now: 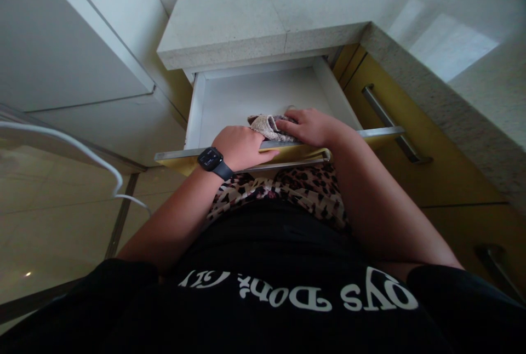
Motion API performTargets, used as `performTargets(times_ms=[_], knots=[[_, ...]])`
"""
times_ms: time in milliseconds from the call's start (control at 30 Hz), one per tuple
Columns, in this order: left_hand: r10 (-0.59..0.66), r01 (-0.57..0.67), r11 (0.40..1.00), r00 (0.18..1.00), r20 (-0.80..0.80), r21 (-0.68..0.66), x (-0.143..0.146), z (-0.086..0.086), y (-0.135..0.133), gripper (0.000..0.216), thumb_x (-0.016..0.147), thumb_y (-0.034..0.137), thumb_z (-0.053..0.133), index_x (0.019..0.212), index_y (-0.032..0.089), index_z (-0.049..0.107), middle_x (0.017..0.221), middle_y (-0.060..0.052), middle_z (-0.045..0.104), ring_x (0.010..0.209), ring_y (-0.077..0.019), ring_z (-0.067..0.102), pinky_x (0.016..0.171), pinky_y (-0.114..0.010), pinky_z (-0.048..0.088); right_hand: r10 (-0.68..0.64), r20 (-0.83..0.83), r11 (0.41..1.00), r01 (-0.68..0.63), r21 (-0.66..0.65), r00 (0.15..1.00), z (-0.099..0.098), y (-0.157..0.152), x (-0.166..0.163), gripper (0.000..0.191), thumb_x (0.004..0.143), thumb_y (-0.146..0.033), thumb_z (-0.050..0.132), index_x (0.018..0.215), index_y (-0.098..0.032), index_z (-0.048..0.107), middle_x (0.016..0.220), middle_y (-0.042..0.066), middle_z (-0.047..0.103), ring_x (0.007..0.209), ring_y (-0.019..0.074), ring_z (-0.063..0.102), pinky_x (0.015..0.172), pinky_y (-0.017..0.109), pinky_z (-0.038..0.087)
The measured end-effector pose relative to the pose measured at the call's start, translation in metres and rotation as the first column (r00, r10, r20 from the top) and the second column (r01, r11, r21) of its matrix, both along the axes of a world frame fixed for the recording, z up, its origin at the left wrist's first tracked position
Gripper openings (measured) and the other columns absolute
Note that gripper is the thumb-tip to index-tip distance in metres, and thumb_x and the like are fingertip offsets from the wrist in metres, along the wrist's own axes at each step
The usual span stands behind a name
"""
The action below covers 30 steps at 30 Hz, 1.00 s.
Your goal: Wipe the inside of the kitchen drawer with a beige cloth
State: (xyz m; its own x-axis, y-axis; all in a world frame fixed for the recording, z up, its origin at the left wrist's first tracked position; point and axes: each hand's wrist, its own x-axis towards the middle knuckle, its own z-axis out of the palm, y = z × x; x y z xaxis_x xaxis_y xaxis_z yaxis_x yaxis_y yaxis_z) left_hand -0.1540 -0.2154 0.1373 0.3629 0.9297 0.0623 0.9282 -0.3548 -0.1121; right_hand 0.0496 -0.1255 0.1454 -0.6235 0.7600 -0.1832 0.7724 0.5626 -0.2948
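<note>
A white drawer (255,96) is pulled out under a pale stone countertop (263,20). Its yellow front (184,159) has a metal bar handle. My left hand (240,147), with a black watch on the wrist, rests on the top edge of the drawer front, fingers closed over it. My right hand (310,126) lies inside the drawer on a beige and grey cloth (267,125), pressing it against the drawer floor near the front.
A yellow cabinet front (411,140) with a metal bar handle (388,124) stands to the right under the counter. White cabinet doors (74,41) are on the left. A white cable (82,151) hangs over the glossy tiled floor (53,217).
</note>
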Motion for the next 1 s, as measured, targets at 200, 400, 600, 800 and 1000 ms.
performTargets(times_ms=[200, 400, 600, 800, 1000], knots=[[-0.012, 0.013, 1.0, 1.0, -0.007, 0.02, -0.0009, -0.0007, 0.0005, 0.067, 0.094, 0.074, 0.041, 0.096, 0.017, 0.078, 0.084, -0.016, 0.075, 0.075, -0.0325, 0.072, 0.062, -0.039, 0.046, -0.006, 0.001, 1.0, 0.006, 0.003, 1.0, 0.0004, -0.0004, -0.0011, 0.068, 0.102, -0.072, 0.03, 0.115, -0.015, 0.066, 0.109, 0.011, 0.065, 0.088, 0.0158, 0.056, 0.075, 0.026, 0.031], [-0.013, 0.014, 1.0, 1.0, -0.014, 0.014, -0.0006, -0.001, 0.0005, 0.069, 0.094, 0.074, 0.04, 0.094, 0.016, 0.078, 0.083, -0.016, 0.075, 0.076, -0.0318, 0.072, 0.062, -0.038, 0.046, -0.009, 0.007, 1.0, 0.009, -0.007, 1.0, 0.0028, -0.0017, -0.0005, 0.069, 0.101, -0.073, 0.028, 0.116, -0.016, 0.065, 0.109, 0.012, 0.065, 0.088, 0.0162, 0.055, 0.075, 0.026, 0.03], [-0.014, 0.014, 1.0, 1.0, -0.002, 0.01, 0.0002, 0.0006, 0.0003, 0.068, 0.094, 0.073, 0.042, 0.101, 0.017, 0.079, 0.087, -0.016, 0.075, 0.077, -0.0323, 0.071, 0.064, -0.039, 0.048, 0.01, 0.005, 1.0, -0.01, 0.004, 1.0, -0.0001, 0.0006, -0.0001, 0.07, 0.1, -0.074, 0.026, 0.114, -0.016, 0.064, 0.109, 0.012, 0.065, 0.089, 0.0171, 0.055, 0.074, 0.027, 0.029], [0.005, -0.005, 1.0, 1.0, -0.001, -0.025, 0.0004, 0.001, 0.0004, 0.066, 0.094, 0.072, 0.044, 0.105, 0.017, 0.078, 0.088, -0.016, 0.076, 0.08, -0.03, 0.071, 0.068, -0.038, 0.048, 0.016, 0.006, 1.0, -0.016, 0.01, 1.0, -0.0007, 0.0002, 0.0003, 0.07, 0.101, -0.073, 0.025, 0.112, -0.015, 0.064, 0.108, 0.013, 0.064, 0.088, 0.0172, 0.055, 0.074, 0.028, 0.03], [0.004, -0.003, 1.0, 1.0, 0.006, -0.011, 0.0002, 0.0016, -0.0001, 0.066, 0.093, 0.073, 0.045, 0.101, 0.016, 0.079, 0.086, -0.016, 0.075, 0.078, -0.0323, 0.071, 0.066, -0.04, 0.048, 0.007, 0.009, 1.0, -0.007, 0.002, 1.0, 0.0004, -0.0006, 0.001, 0.072, 0.101, -0.075, 0.025, 0.113, -0.015, 0.064, 0.109, 0.013, 0.065, 0.092, 0.0186, 0.057, 0.076, 0.028, 0.033]])
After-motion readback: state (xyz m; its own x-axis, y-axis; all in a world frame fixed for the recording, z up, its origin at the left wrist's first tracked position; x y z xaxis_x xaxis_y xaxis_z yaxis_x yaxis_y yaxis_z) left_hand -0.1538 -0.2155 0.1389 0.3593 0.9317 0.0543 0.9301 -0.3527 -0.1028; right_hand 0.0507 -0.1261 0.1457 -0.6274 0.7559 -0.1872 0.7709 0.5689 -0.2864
